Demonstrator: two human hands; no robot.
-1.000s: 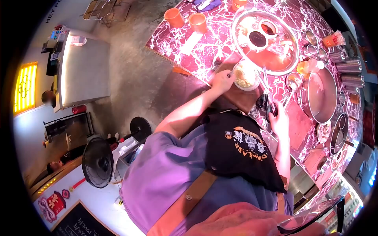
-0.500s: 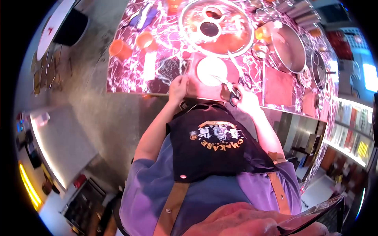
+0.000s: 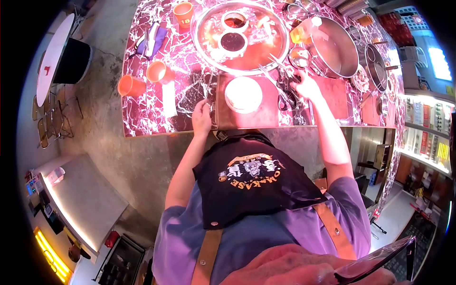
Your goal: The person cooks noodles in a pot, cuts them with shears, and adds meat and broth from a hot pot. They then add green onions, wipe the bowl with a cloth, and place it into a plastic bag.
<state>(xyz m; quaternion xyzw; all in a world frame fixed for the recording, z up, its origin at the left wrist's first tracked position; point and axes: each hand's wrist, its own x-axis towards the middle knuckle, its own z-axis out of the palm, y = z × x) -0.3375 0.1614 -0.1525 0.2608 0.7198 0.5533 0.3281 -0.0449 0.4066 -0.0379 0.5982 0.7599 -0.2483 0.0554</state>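
My left hand [image 3: 202,118] is closed at the left edge of a brown board [image 3: 228,118], its fingers pinched on something thin that I cannot make out. A white round bowl [image 3: 243,95] stands on the board, to the right of that hand. My right hand [image 3: 305,86] is closed around scissors [image 3: 284,67], whose silver blades point up and left toward the big pan's rim. Another pair of scissors with black handles [image 3: 286,100] lies below and left of it. Tongs [image 3: 269,75] rest between the bowl and the large round pan [image 3: 202,53].
Two sauce bowls [image 3: 233,42] sit in the pan of reddish broth. A deep metal pot [image 3: 350,61] and a small metal cup [image 3: 299,58] stand at the right. Orange cups [image 3: 131,86], a white strip [image 3: 169,99] and a purple cloth [image 3: 153,42] lie to the left.
My right hand has moved the scissors away from the white bowl, up and right toward the metal cup. My left hand has shifted slightly away from the bowl. The camera view has also shifted.
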